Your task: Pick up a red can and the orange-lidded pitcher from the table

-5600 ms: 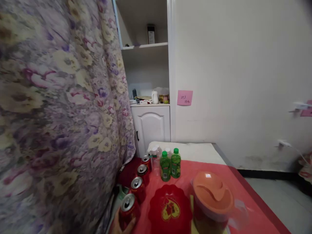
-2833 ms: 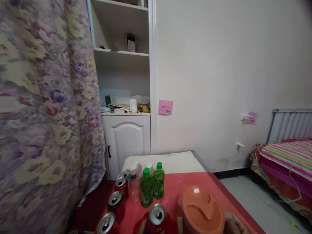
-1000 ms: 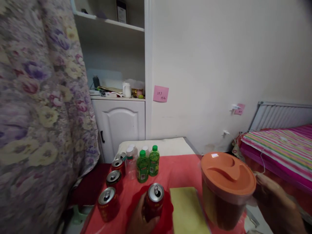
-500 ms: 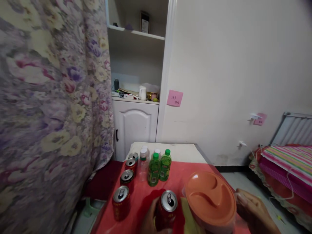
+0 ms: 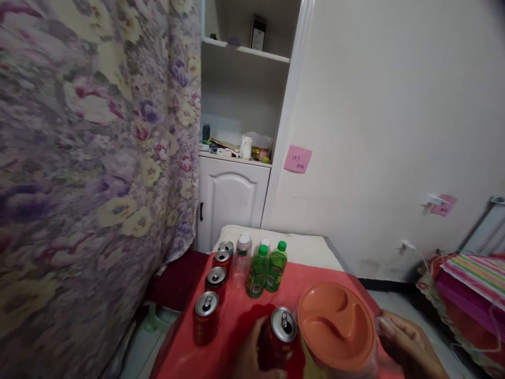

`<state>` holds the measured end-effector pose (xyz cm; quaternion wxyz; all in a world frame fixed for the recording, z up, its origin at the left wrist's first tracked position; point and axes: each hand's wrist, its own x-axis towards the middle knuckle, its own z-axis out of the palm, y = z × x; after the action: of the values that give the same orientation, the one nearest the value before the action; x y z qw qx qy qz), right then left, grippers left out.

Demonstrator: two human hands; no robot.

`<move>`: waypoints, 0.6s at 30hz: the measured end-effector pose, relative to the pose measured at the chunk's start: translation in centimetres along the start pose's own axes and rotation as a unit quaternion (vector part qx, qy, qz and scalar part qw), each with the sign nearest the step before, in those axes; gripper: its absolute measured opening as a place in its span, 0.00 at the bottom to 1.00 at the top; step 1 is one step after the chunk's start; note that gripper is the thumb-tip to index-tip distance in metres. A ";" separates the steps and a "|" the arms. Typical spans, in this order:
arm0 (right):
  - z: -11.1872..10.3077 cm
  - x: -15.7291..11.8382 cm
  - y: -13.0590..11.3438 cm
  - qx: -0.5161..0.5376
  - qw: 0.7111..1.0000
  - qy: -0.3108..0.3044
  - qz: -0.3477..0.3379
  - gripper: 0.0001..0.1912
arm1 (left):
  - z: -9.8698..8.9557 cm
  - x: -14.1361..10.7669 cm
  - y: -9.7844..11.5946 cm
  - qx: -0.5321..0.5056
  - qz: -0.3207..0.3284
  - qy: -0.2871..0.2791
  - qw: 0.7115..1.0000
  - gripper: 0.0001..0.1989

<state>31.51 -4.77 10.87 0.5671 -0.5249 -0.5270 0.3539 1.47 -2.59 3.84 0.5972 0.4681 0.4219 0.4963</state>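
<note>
My left hand (image 5: 250,352) is wrapped round a dark red can (image 5: 279,337) with a silver top, low in the view. Right of that can lies an orange divided lid or plate (image 5: 337,326) on top of a clear container. At its right edge is my right hand (image 5: 408,342), its fingers bent close together; what they pinch, if anything, is too small to make out. A yellowish thing (image 5: 311,363) shows between the can and the container. Along the table's left side stands a row of several cans (image 5: 206,318). Green bottles (image 5: 258,273) and clear bottles (image 5: 242,260) are grouped behind.
A red cloth (image 5: 311,276) covers the table, with a cream cloth (image 5: 303,243) at its far end. A floral curtain (image 5: 98,158) hangs at left. Behind are a white cabinet (image 5: 232,202) and shelves. A bed (image 5: 473,295) stands at right.
The view has turned, so the room and table things appear shifted, mostly to the right. The can in my left hand now appears closer to the orange lid. My right hand remains beside the lid.
</note>
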 end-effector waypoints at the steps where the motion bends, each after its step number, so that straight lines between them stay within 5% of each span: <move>1: 0.0 0.0 -0.1 0.001 1.000 -0.007 0.016 0.27 | 0.1 0.0 0.2 -0.006 -0.004 0.001 1.000 0.42; 18: 0.6 0.2 -1.5 -0.027 0.998 -0.033 0.036 0.29 | -0.6 0.4 -1.8 -0.025 0.040 -0.035 0.998 0.42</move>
<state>30.75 -4.71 12.36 0.5221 -0.5467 -0.5356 0.3763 1.34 -2.23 1.91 0.6029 0.4864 0.3692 0.5135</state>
